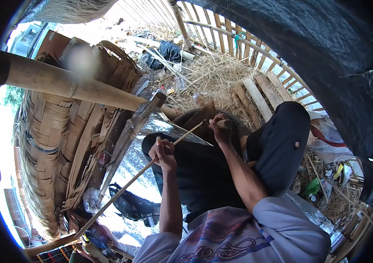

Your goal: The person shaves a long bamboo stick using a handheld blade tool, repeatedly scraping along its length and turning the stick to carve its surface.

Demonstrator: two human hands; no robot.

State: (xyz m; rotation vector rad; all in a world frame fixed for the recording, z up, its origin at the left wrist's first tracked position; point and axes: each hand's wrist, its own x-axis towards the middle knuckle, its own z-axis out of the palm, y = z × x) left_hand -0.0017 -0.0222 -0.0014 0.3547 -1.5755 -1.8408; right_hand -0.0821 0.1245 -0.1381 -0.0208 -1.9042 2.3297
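My left hand point(163, 153) is closed around a long thin wooden stick point(127, 186), near its upper end. From the pointed tip in front of my knees, the stick slants down to the lower left, towards a thicker pole-like piece. My right hand point(220, 128) is closed on a short wooden handle point(225, 124), just right of the stick's tip. Whatever the handle belongs to is mostly hidden by my fingers, so its kind cannot be made out. A dark round rim point(186, 117) lies beyond both hands, between my knees.
Large woven bamboo baskets point(48, 153) stand at the left under a thick bamboo pole point(72, 83). A weathered board point(129, 136) leans nearby. Straw point(219, 74) and a slatted bamboo fence point(239, 39) lie ahead. A dark tarp point(326, 48) hangs at the right.
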